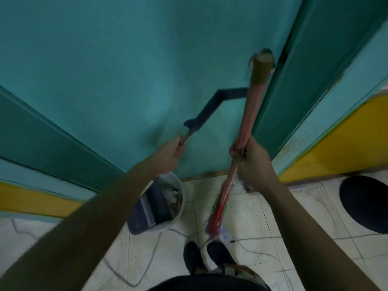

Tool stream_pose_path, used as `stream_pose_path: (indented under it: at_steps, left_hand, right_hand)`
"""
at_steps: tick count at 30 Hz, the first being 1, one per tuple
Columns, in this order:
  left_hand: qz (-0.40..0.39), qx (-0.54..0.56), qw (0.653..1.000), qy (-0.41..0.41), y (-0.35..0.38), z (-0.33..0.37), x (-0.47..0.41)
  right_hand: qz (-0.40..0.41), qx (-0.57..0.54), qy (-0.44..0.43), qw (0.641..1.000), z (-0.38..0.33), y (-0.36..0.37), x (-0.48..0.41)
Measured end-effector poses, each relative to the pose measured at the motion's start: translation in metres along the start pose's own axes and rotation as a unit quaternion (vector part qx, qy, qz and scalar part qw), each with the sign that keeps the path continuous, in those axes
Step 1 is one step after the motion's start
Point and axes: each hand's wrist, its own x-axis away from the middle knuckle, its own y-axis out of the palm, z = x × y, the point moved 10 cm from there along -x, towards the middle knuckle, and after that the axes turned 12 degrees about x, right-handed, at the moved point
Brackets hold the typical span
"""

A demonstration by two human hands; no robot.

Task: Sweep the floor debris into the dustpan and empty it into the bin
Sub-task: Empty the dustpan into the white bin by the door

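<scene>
Right hand (251, 159) wrapped tight round the long pinkish-red broom handle (249, 114), about midway up. Shaft near upright, its brown capped top close to the camera and overlapping a round metal door knob (263, 53); red and green bristles (216, 217) rest on the floor just ahead of the dark shoes (206, 256). Looks parked here, out of the way, while the other hand works.

Left hand (172, 153) fisted on a thin rod, apparently the long handle of the dark blue-grey plastic dustpan (150, 206). Pan is tipped steeply into the mouth of the round pale grey bucket-style bin (179, 185). Pale scraps, perhaps crumpled paper, show inside the bin beside the pan. Judged: emptying under way, high grip tilting the pan to let the load slide.

Dark bent streak on the door by the left hand: shadow or fitting, cannot tell.

Floor: off-white tiles (262, 217), speckled, dark grout, thin cables trailing across. Bin stands against a closed teal door (126, 70); walls yellow low, teal above. Dark oval shape (365, 203) at right, unidentified.
</scene>
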Motion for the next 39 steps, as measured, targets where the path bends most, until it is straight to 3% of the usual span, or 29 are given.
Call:
stream_pose_path:
  at_steps: [5,11,24,39]
  left_hand:
    - [0.002,0.039,0.999,0.011,-0.008,0.01,-0.005]
    - [0.032,0.028,0.999,0.012,-0.051,0.024,-0.01]
    - [0.07,0.009,0.997,0.02,-0.046,0.048,-0.004]
    - [0.17,0.007,0.985,0.005,-0.067,0.065,0.041]
  right_hand:
    - [0.012,0.004,0.026,1.0,0.015,-0.011,0.01]
    - [0.021,0.018,-0.017,0.999,0.002,-0.021,0.021]
    - [0.016,0.027,-0.03,0.999,0.015,-0.041,0.011]
    - [-0.039,0.017,-0.077,0.996,0.012,-0.033,-0.014]
